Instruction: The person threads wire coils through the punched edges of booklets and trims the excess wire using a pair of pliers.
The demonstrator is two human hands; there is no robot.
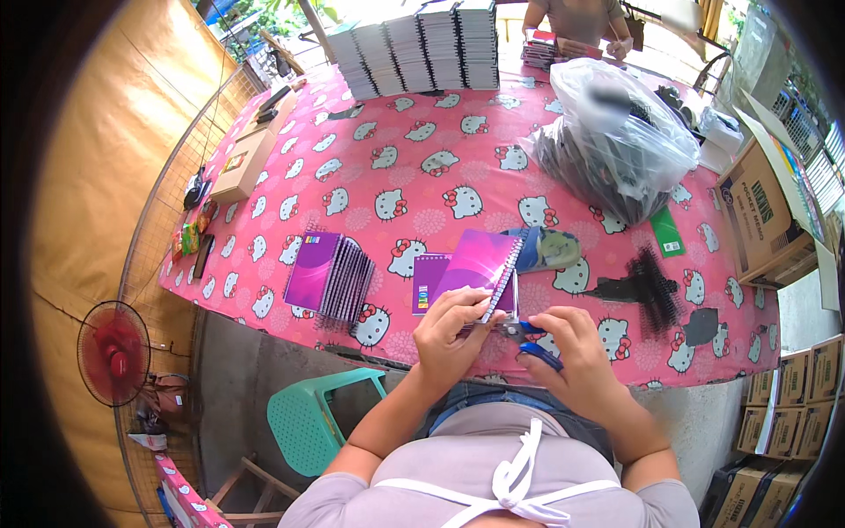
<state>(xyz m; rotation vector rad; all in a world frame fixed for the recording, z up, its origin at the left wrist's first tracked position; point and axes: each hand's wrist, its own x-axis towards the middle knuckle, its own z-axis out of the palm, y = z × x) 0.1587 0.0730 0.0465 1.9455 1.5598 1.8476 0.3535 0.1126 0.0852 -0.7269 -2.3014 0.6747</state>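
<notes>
My left hand [453, 330] grips a purple spiral notebook [471, 264] by its lower end, tilted up off the table. In my right hand [576, 356] are pliers or cutters with blue handles [540, 354], their metal jaws at the lower end of the notebook's coil. Whether the jaws touch the wire cannot be made out. Another purple notebook [422, 286] lies beneath, partly covered. Left of my hands stands a slanting row of purple spiral notebooks [327, 277]. Loose black plastic coils [656, 286] lie to the right.
Tall stacks of coil-bound books [418, 53] stand at the back. A clear plastic bag [612, 154] of dark coils and a cardboard box [766, 216] are at right. Across the table sits another person [581, 22]. A green stool [304, 422] and a red fan [114, 354] are left.
</notes>
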